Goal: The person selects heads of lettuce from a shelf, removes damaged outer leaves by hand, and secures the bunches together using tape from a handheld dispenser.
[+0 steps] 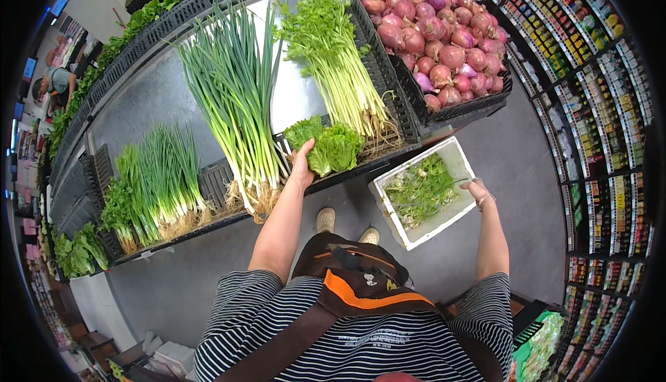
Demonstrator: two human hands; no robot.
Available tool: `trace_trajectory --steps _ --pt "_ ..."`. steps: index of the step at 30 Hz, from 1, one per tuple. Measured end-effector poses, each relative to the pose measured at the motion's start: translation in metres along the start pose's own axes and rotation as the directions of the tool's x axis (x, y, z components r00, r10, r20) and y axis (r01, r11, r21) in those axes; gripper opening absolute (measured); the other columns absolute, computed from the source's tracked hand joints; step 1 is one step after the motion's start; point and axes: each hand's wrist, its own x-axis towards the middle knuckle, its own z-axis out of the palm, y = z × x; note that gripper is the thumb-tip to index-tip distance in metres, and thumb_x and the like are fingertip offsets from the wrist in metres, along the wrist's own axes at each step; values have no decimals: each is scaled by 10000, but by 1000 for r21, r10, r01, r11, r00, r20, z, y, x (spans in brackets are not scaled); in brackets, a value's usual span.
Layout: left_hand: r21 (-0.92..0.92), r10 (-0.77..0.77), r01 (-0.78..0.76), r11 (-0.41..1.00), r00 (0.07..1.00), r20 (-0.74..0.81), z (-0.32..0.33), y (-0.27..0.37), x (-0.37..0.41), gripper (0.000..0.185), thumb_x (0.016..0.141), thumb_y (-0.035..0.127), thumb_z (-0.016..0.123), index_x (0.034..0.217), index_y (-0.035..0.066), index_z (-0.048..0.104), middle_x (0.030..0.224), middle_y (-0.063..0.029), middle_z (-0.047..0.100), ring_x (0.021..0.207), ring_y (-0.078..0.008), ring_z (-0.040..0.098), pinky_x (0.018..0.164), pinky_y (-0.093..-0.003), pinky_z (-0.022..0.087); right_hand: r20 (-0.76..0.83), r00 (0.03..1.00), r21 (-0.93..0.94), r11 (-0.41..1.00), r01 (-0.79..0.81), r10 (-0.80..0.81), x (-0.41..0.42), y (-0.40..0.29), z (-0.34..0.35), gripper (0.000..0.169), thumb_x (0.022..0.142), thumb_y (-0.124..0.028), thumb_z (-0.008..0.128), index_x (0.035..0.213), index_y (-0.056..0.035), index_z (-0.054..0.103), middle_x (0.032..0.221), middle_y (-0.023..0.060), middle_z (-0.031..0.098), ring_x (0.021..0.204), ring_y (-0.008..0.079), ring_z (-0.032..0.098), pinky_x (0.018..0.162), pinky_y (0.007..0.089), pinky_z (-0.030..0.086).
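Observation:
My left hand (301, 168) is closed around a bunch of green leaf lettuce (338, 148) at the front edge of the vegetable display. Long leeks or large green onions (234, 106) with rooted ends lie just left of that hand. On the other side of the lettuce is a pile of Chinese celery (341, 70), roots toward me. My right hand (474, 192) is at the right corner of a white foam box (462, 156), its fingers over the inside. Loose leafy trimmings (424, 187) lie in the box. A thin green stem shows by the right fingertips; whether they pinch it is unclear.
A black crate (458, 111) heaped with red onions (437, 33) stands beyond the box. Thinner green onions (169, 179) lie farther left. Packed shelves (598, 117) line the right side. A person (54, 88) is in the far left background. Behind me stands a dark crate (530, 325).

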Motion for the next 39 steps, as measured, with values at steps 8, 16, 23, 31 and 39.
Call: trace_trajectory --steps 8,16,23,31,39 --pt "663 292 -59 746 924 -246 24 31 -47 948 808 338 736 1492 3 171 1511 -212 293 1347 -317 380 1121 -375 305 -420 902 61 989 134 -96 65 24 22 353 829 -280 639 1086 -49 710 1017 136 715 973 224 662 891 324 477" --pt "905 724 -188 381 670 -166 21 7 -94 804 820 206 701 1437 -55 257 1400 -289 342 1274 -377 395 1089 -434 319 88 996 638 766 -78 28 65 -13 -52 454 846 -348 673 1154 -18 620 1077 114 669 1182 196 485 1075 375 264" --pt "912 673 -336 235 733 97 68 -7 -127 429 811 185 712 1124 -37 521 991 -172 545 803 -244 559 741 -359 489 -213 976 195 976 93 -50 70 -8 -48 622 870 -341 659 1308 65 483 1120 169 631 937 280 642 782 385 532" --pt "992 536 120 32 836 -118 122 6 -108 926 674 496 823 1254 -45 346 1200 -265 506 1102 -393 561 893 -474 487 -50 992 91 988 123 -119 66 -3 -40 517 861 -366 661 1172 47 627 904 113 728 1138 212 588 834 335 508" --pt "989 623 139 53 769 -142 112 3 -97 866 691 323 790 1317 -5 290 1243 -252 467 1055 -423 579 903 -486 489 -239 943 -658 753 19 -233 -5 -36 -9 504 782 -336 712 1259 -201 619 1333 197 505 1155 370 569 984 438 473"
